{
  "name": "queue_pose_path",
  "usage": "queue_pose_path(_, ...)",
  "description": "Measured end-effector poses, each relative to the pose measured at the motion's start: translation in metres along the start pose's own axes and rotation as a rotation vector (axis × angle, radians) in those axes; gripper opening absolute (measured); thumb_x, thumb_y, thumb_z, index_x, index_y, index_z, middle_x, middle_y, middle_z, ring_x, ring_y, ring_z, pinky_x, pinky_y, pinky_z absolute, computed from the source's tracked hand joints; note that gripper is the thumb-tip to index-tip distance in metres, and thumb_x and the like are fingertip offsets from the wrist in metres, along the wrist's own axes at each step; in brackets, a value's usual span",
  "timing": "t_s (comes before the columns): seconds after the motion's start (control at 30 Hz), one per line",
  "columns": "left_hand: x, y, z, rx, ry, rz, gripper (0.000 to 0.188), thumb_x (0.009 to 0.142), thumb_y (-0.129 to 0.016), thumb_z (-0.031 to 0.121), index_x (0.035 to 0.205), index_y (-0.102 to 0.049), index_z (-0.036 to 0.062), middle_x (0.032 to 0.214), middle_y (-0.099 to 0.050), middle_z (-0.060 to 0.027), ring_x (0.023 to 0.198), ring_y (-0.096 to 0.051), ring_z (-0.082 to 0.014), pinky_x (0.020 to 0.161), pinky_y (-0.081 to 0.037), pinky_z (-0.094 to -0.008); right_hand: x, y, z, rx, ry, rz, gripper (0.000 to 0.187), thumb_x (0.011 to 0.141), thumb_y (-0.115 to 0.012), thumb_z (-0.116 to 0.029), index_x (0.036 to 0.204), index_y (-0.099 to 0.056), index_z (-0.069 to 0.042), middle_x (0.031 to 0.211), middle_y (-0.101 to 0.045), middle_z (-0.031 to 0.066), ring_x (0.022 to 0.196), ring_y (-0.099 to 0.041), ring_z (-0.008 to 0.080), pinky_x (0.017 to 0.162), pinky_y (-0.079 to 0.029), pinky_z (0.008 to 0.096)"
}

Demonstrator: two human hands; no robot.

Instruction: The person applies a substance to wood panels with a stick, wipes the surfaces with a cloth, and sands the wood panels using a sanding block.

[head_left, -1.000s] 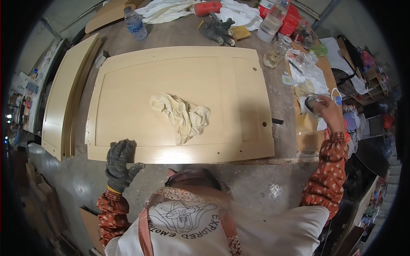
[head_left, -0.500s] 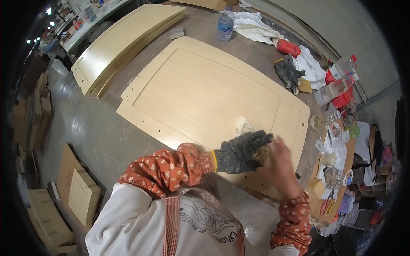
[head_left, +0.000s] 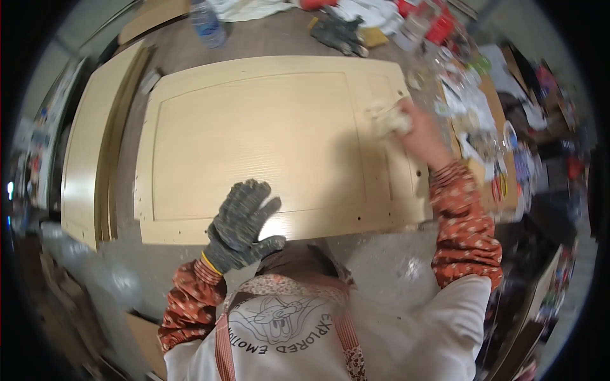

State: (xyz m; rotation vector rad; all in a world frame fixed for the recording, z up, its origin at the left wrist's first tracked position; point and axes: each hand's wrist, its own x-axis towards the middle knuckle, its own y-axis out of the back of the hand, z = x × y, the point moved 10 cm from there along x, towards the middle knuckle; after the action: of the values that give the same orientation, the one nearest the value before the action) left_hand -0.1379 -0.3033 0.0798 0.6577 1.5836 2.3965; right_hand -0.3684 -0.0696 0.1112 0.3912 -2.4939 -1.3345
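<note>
Fingers (head_left: 405, 109) of the bare right hand (head_left: 424, 136) bunch around a crumpled cream cloth (head_left: 383, 119), holding it against or just over the right end of a pale panel (head_left: 254, 140); motion blur leaves the exact grip and contact uncertain. Spread fingers and a thumb set well apart mark the left hand (head_left: 244, 222), which wears a dark grey knit glove with a yellow cuff edge and grips nothing. It hangs over the panel's near edge, left of the middle; whether it touches cannot be told.

The panel lies flat on a brown table (head_left: 267, 43). Its surface is creamy yellow with faint wood grain, and a shallow groove frames a large field with a narrower one at the right. Small dark holes dot the border. A bright glare sits beside the gloved thumb, and a soft shadow darkens the right part.

The left hand hides a stretch of the near border, and the cloth and right hand cover part of the right end. The cloth's folds smear together. At the upper edge, a plastic bottle (head_left: 208, 26) is cut off. Clear containers (head_left: 486, 143) at the right blur into one another.
</note>
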Motion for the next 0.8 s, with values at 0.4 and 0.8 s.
queue_pose_path(0.4, -0.002, -0.024, 0.012, 0.052, -0.222, 0.038, 0.067, 0.075, -0.065, 0.041, 0.128, -0.050, 0.0019, 0.132, -0.045, -0.0240, 0.125, -0.041, -0.0408, 0.105, -0.030, -0.0539, -0.182, -0.108, -0.153, 0.025, 0.226, 0.162, 0.038, 0.073, -0.067, -0.018, 0.108, -0.059, -0.008, 0.127, -0.046, 0.0147, 0.112, -0.047, 0.0350, 0.094, -0.039, 0.0520)
queue_pose_path(0.8, -0.009, -0.027, 0.010, 0.003, -0.221, 0.055, 0.051, 0.075, -0.061, 0.020, 0.124, -0.056, 0.0059, 0.129, -0.050, -0.0187, 0.120, -0.047, -0.0373, 0.103, -0.036, -0.0497, -0.200, -0.124, -0.139, -0.108, 0.255, 0.244, 0.045, 0.073, -0.071, -0.023, 0.112, -0.058, -0.006, 0.123, -0.047, 0.0150, 0.110, -0.045, 0.0347, 0.091, -0.040, 0.0476)
